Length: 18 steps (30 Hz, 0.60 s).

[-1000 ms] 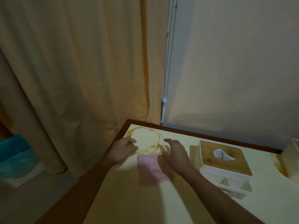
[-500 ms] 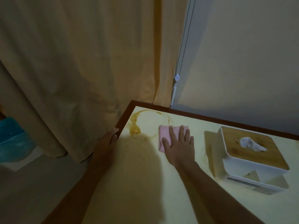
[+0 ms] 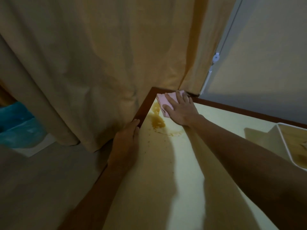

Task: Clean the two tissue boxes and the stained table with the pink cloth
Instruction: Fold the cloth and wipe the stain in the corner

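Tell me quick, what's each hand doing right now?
Left hand: open, resting on the table edge.
Right hand: open, flat fingers pressing the pink cloth down.

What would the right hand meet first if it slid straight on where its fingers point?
Probably the table's brown rim at the far corner, then the beige curtain hanging just behind it; depth is unclear.

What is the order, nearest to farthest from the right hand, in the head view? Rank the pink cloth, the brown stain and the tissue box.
1. pink cloth, pressed under the right hand at the table's far corner.
2. brown stain, just left of the hand.
3. tissue box, far right on the table.
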Available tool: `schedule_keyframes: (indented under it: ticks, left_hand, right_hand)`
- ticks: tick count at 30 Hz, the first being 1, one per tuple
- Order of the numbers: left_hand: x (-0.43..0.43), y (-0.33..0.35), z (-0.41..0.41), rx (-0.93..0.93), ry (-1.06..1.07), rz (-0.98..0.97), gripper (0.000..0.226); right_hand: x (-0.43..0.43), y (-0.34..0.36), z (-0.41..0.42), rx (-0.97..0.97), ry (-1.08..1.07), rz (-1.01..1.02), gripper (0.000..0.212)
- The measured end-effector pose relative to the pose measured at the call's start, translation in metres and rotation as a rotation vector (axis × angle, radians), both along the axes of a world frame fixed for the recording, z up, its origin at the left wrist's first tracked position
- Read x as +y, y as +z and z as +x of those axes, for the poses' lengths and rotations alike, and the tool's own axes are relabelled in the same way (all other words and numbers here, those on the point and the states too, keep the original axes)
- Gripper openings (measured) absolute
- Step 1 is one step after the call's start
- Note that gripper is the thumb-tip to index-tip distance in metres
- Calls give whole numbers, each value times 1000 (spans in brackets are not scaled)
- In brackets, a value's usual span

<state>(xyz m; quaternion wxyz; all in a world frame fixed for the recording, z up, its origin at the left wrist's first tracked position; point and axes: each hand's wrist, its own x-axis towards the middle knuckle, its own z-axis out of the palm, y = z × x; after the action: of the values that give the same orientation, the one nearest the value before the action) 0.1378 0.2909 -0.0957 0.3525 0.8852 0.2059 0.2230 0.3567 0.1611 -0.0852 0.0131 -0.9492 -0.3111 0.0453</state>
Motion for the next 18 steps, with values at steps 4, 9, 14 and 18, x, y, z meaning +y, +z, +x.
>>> schedule_keyframes:
  ticks: [4, 9, 14, 18]
  left_hand:
    - [-4, 6, 0, 36, 36, -37, 38]
    - [-6, 12, 0, 10, 67, -130, 35]
    - [-7, 16, -8, -110, 7, -120, 31]
    - [-6, 12, -6, -114, 64, -100, 29]
  right_hand:
    - [19, 5, -13, 42, 188, -19, 64]
    - [12, 12, -42, 34, 388, -76, 61]
    - [-3, 9, -75, 57, 459, -36, 65]
    - [-14, 8, -108, 12, 547, -32, 65]
